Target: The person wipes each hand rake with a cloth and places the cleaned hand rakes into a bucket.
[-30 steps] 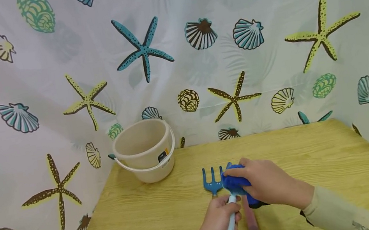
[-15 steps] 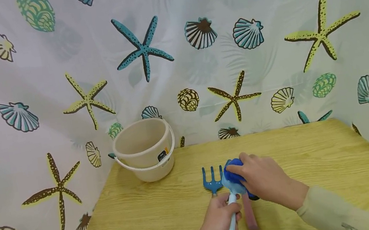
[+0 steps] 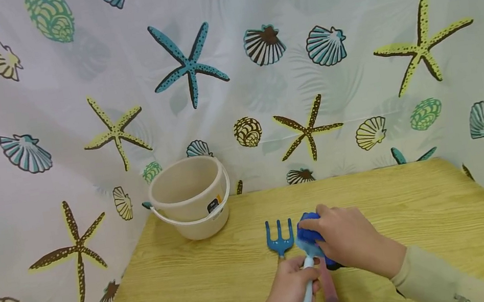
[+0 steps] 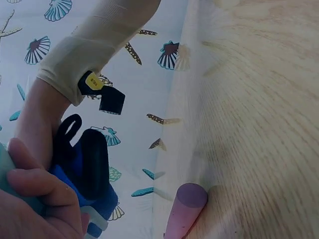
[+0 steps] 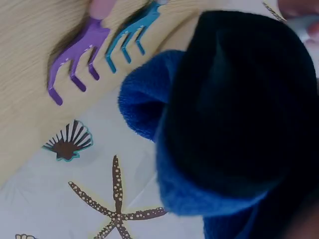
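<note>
My left hand [image 3: 284,289] grips the pale blue handle of a hand trowel [image 3: 307,294], its light blue blade pointing up and away from me. With my right hand [image 3: 349,239] I hold a bunched blue cloth [image 3: 308,221] against the blade, covering much of it. In the right wrist view the cloth [image 5: 239,124] fills the right side, its dark folds hiding the fingers. Left fingers [image 4: 42,186] curl round the handle in the left wrist view, close to the cloth [image 4: 82,169].
On the wooden table [image 3: 197,291] lie a blue hand fork [image 3: 280,242] and a purple fork [image 5: 82,47] with a pink handle [image 3: 329,286], partly under my hands. A cream bucket [image 3: 192,194] with a white handle stands at the back left, before a shell-patterned curtain [image 3: 233,85].
The right hand has shifted the cloth over the blade, leaving more of its lower part showing than a second ago. The trowel has moved slightly right.
</note>
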Available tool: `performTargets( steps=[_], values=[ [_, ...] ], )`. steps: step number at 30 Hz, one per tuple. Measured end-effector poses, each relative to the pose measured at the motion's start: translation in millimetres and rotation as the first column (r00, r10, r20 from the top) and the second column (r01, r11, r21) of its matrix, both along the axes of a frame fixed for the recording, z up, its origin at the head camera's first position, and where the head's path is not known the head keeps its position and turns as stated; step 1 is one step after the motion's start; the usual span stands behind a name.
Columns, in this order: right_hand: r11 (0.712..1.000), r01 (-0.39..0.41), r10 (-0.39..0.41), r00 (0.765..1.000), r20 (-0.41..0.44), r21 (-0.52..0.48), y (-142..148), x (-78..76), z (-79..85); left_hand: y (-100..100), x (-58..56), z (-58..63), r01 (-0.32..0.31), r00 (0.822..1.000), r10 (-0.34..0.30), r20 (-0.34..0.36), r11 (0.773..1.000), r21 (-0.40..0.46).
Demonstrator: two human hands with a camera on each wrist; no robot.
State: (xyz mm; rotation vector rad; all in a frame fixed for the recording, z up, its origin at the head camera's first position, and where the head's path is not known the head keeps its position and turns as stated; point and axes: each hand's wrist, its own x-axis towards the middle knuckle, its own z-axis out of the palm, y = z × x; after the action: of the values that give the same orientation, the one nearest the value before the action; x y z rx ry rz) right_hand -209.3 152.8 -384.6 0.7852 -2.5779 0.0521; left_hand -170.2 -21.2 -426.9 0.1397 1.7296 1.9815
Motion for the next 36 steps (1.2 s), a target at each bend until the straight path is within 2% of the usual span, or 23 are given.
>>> performTargets(
  steps=[3,5,7,9,13,16,20,23,26,28,30,33,36],
  values=[
    [0.995,-0.069,0.077,0.99,0.12,-0.073,-2,4.7,6.6,-2,-2.6,-0.3,-0.001,1.0,0.001,0.002,1.0,-0.013],
    [0.988,-0.112,0.128,0.98,0.154,-0.105,-3,7.4,10.4,-3,-4.5,-0.1,-0.003,1.0,0.003,-0.001,1.0,-0.02],
    [0.985,-0.134,0.151,0.977,0.153,-0.113,-5,8.8,12.3,-4,-5.7,0.5,-0.011,1.0,0.01,-0.013,0.999,-0.03],
    [0.99,-0.116,0.126,0.985,0.122,-0.083,-7,8.0,11.1,-4,-5.8,1.0,-0.012,1.0,0.011,-0.021,0.999,-0.039],
    [1.0,-0.024,0.024,1.0,0.017,0.011,-8,-0.2,4.1,-3,-3.6,1.9,-0.006,0.999,0.003,-0.041,0.998,-0.064],
    [0.998,0.039,-0.035,0.997,-0.075,0.053,-7,-8.9,-0.2,-2,-2.4,4.0,0.009,0.999,-0.012,-0.046,0.998,-0.063],
    [0.996,0.057,-0.045,0.986,-0.158,0.072,-5,-13.7,-2.4,-5,-3.7,7.3,0.011,1.0,-0.013,-0.026,0.999,-0.044],
    [0.997,0.041,-0.034,0.994,-0.106,0.067,-3,-10.0,-0.7,-8,-5.8,7.8,-0.005,1.0,0.005,-0.013,0.999,-0.039],
    [1.0,0.007,-0.007,0.999,0.046,0.011,-1,-3.9,4.0,-9,-9.3,6.0,-0.022,1.0,0.021,-0.018,0.999,-0.05],
    [0.999,-0.039,0.044,0.989,0.144,-0.035,0,1.1,7.8,-10,-11.5,3.3,-0.036,0.999,0.035,-0.028,0.998,-0.05],
    [0.993,-0.09,0.105,0.973,0.204,-0.082,-1,6.1,11.6,-11,-13.3,0.2,-0.041,0.998,0.039,-0.039,0.998,-0.044],
    [0.987,-0.123,0.142,0.968,0.206,-0.103,-4,10.6,13.8,-12,-14.7,-1.9,-0.043,0.998,0.042,-0.046,0.999,-0.022],
    [0.996,-0.071,0.078,0.986,0.144,-0.053,-5,8.4,9.0,-11,-14.3,-0.3,-0.036,0.999,0.035,-0.039,0.999,-0.022]
  ],
)
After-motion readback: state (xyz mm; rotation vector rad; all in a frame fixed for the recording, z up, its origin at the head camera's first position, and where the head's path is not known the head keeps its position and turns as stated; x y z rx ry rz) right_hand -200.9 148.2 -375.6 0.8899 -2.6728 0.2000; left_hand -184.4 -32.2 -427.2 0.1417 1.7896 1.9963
